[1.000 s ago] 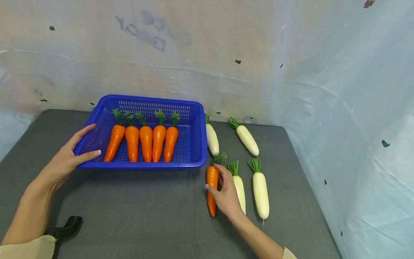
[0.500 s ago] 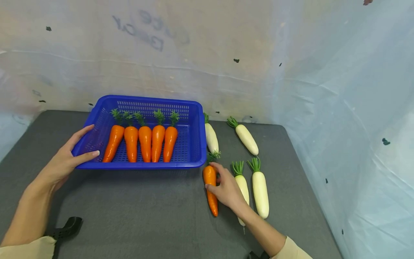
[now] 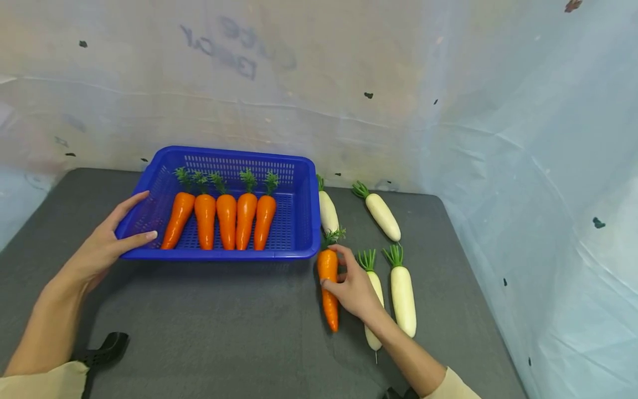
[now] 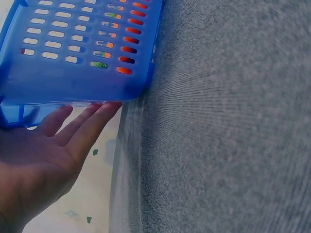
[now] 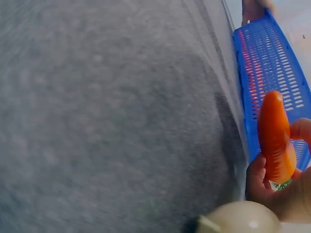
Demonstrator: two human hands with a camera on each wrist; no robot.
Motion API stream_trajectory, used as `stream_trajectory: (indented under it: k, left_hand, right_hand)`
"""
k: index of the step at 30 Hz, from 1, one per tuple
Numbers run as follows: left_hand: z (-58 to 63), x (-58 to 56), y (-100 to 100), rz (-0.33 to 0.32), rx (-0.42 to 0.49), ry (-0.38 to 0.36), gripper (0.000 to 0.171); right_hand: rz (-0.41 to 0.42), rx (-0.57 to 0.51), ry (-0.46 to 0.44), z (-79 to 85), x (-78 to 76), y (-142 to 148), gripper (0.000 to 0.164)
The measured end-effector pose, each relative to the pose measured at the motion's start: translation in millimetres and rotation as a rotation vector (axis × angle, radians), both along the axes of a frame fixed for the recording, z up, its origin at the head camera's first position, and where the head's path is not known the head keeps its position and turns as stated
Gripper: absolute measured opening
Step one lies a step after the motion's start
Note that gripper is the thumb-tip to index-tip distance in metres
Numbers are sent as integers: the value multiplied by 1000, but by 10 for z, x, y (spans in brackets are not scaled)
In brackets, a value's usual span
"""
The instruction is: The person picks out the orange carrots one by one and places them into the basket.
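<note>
A blue perforated plastic basket (image 3: 294, 221) stands at the back of the grey table, with several orange carrots (image 3: 226, 221) side by side in it, green tops toward the back. My left hand (image 3: 102, 244) holds its left end, thumb and index finger over the rim; the other fingers (image 4: 92, 128) reach along the outer wall in the left wrist view. Just off the basket's front right corner, my right hand (image 3: 356, 288) grips another carrot (image 3: 328, 271) between thumb and fingers. The right wrist view shows that carrot (image 5: 274, 138) pointing tip-up in the hand.
Beside and partly under my right forearm lies a white radish (image 3: 376, 288). Another radish (image 3: 402, 296) is to its right. Two more, one radish (image 3: 328, 213) against the basket's right side and one radish (image 3: 382, 216), lie farther back. A plastic sheet (image 3: 319, 83) hangs behind the table.
The held carrot has turned a little, its tip swinging right, and has shifted slightly away from me. The radish by my right hand has moved slightly right. My left hand and the basket stay put.
</note>
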State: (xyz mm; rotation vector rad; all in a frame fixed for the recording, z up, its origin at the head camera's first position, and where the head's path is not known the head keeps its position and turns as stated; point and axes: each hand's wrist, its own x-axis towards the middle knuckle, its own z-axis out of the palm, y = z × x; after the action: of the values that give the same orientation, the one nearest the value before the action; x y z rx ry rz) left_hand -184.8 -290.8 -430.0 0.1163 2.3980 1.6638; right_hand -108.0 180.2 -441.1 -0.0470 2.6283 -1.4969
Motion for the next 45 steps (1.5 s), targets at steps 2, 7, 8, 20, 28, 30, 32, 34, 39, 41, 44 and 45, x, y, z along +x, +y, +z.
stream_trajectory:
  k: [2, 7, 8, 20, 28, 30, 32, 34, 39, 41, 44, 45]
  left_hand:
    - [-2, -4, -1, -3, -4, 8, 79]
    - [1, -8, -1, -1, -12, 10, 80]
    - [0, -9, 1, 0, -12, 8, 80]
    - [4, -3, 11, -1, 4, -11, 79]
    - [17, 1, 16, 5, 4, -10, 80]
    - [19, 3, 18, 9, 2, -4, 81]
    - [23, -6, 27, 13, -2, -5, 81]
    - [31, -9, 32, 15, -3, -7, 82]
    - [39, 8, 39, 6, 12, -5, 82]
    - [40, 9, 38, 4, 16, -7, 81]
    - [37, 3, 38, 4, 15, -11, 81]
    - [37, 0, 39, 3, 14, -12, 81]
  right_hand:
    - [-5, -22, 12, 43, -10, 12, 69]
    - [-28, -4, 37, 186, -40, 51, 69]
    - [-30, 0, 42, 214, -50, 61, 69]
    - [47, 61, 139, 611, -330, 109, 68]
    - [136, 103, 170, 813, -593, -20, 67]
    - [154, 100, 164, 839, -652, -63, 68]
    - [165, 101, 150, 860, -698, -99, 69]
    - [168, 104, 127, 878, -743, -141, 69]
    - [151, 105, 55, 934, -869, -246, 70]
    - [146, 125, 49, 943, -936, -289, 71]
    - [141, 184, 70, 951, -1026, -356, 72]
    - [137, 204, 73, 948, -1052, -377, 72]
